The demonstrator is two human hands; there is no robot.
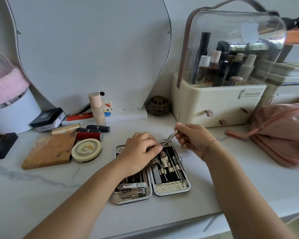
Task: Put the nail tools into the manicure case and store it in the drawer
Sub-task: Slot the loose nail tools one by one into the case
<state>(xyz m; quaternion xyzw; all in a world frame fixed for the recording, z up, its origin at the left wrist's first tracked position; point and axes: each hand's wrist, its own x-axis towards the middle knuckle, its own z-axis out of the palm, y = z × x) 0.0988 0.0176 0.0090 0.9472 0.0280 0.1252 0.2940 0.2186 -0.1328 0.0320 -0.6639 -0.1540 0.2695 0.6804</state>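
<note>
Manicure case (171, 188): lies open flat near the middle of the counter (223, 187); two rounded-rectangle halves side by side, polished chrome rims, black lining, bands of embossed metallic weave.
Left half: stout steel nail clippers (133, 186) stacked at the near end, ridged lever uppermost.
Right half: thin wire-like probes (177, 168) and a flat dark file held under woven loops.
Slim metal tool (172, 135): bright steel, tapered, slanted down; its tip meets the far edge of the right half.
Right hand (193, 137): grip pinching the tool's upper end between thumb and fingers; thin cord on the wrist.
Left hand (141, 149): lies over the far end of the left half, fingers curled down to the hinge line; cannot tell whether the grip holds anything; gold ring.
Obstruction: the left hand and forearm hide much of the left half.
Left of case: round cream tin (86, 150), worn wooden block (48, 150), glossy lipsticks (89, 135).
Behind: frosted pink bottle (97, 107), large white curved panel (86, 49), brown pierced pot (158, 105).
Right: cream plastic organiser (214, 94) with clear domed lid; its drawers (209, 113) closed; soft pink zipped pouch (283, 133).
</note>
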